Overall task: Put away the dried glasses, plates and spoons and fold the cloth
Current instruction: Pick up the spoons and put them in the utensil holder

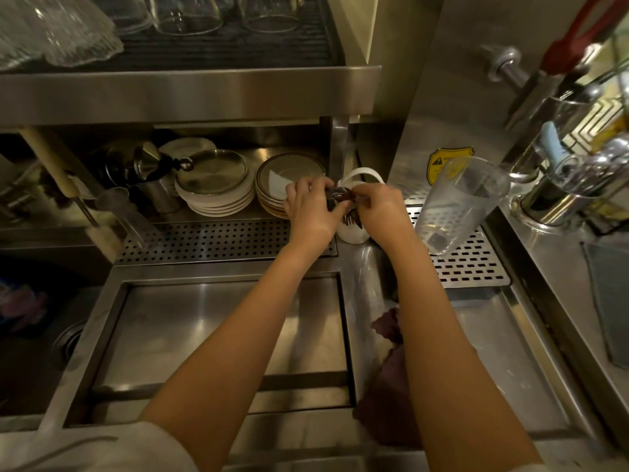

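Over the white cup (354,235) at the back of the steel counter (360,267), both hands meet on a small bundle of dark cutlery. I take it to be the spoons (339,195), though the blur keeps me from being sure. The left hand (308,207) and the right hand (379,209) each pinch one end with curled fingers, so the bundle lies crosswise, left to right, just above the cup's mouth. More dark pieces stand inside. To drop in, that long axis would need tipping upright; the cup sits straight below, between the two hands, neither one nearer. Plates (289,172) are stacked just to the left under the shelf. The purple cloth (381,396) lies unfolded nearer the person, beside the right forearm.
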